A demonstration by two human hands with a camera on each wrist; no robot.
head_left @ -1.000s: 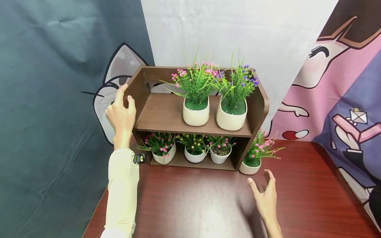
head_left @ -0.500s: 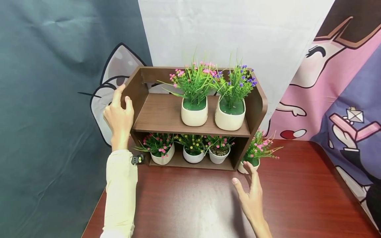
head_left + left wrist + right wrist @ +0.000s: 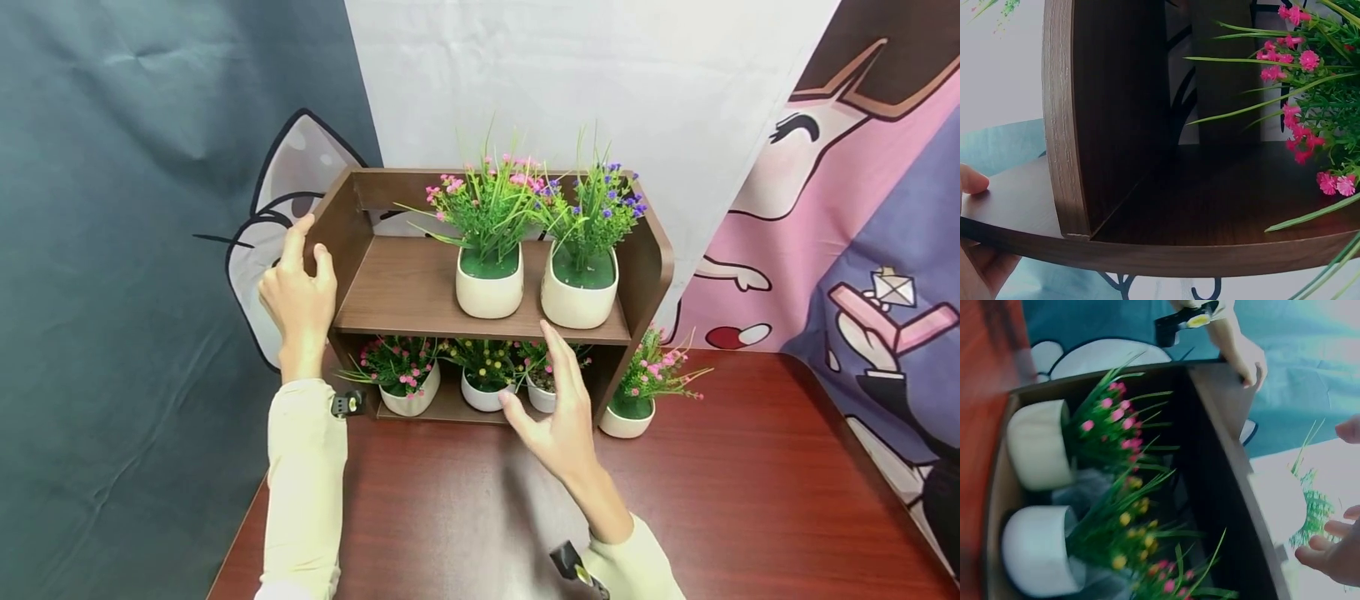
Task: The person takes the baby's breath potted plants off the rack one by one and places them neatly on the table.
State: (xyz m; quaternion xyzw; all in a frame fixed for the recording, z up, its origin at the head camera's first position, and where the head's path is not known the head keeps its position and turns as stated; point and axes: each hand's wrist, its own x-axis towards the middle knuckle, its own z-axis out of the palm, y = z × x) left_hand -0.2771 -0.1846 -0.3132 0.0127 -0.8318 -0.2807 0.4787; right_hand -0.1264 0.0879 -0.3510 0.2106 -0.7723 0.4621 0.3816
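Note:
My left hand (image 3: 300,287) grips the left side panel of a brown two-tier wooden shelf (image 3: 408,275). In the left wrist view the thumb (image 3: 975,181) lies on one face of the panel, with fingers on the other. My right hand (image 3: 558,417) hangs in the air before the lower tier, thumb and fingers spread, holding nothing. It partly hides a small white pot (image 3: 542,400) of pink flowers. Just above its fingertips, on the upper tier, stand a cream pot of purple flowers (image 3: 579,298) and a cream pot of pink flowers (image 3: 489,293).
On the lower tier are a cream pot of pink flowers (image 3: 408,402) and a white pot of yellow flowers (image 3: 483,397). Another pink-flowered pot (image 3: 627,422) stands on the red-brown table (image 3: 750,467), right of the shelf. Printed cloth (image 3: 585,83) hangs behind.
My right hand has moved left and up, from beside the pot outside the shelf to in front of the lower tier. My left hand stays on the panel; the head view shifted slightly.

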